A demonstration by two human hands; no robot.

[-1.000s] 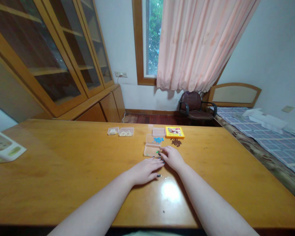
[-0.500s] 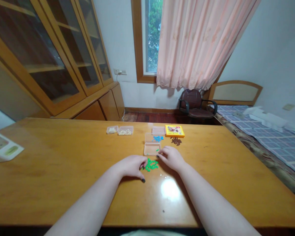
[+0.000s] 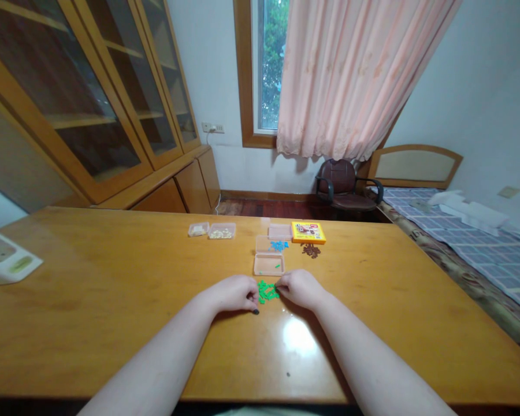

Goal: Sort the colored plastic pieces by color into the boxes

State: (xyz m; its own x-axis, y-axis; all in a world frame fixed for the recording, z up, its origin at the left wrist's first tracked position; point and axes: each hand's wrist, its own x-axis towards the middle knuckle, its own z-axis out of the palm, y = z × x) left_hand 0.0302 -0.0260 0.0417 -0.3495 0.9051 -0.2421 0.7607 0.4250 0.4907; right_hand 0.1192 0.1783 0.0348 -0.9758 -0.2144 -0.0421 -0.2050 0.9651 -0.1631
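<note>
Small green plastic pieces [image 3: 267, 293] lie in a loose pile on the table, between my two hands. At the pile's left edge is my left hand [image 3: 237, 293], its fingers curled in and the dark-nailed thumb below them; anything inside is hidden. My right hand [image 3: 302, 288] has its thumb and fingertips pinched together on a green piece at the right edge of the pile. Just behind the pile stands an open clear plastic box [image 3: 269, 273], with a couple of green pieces inside and its lid tilted back.
Blue pieces [image 3: 279, 246] and brown pieces [image 3: 311, 250] lie farther back, near a yellow box [image 3: 308, 232] and another clear container [image 3: 279, 231]. Left of these are a box of cream pieces [image 3: 222, 233] and a smaller container [image 3: 198, 230]. A white object [image 3: 8, 260] is at far left.
My right hand has come down from the clear box's right corner to the green pile. My left thumb has drawn closer to its curled fingers.
</note>
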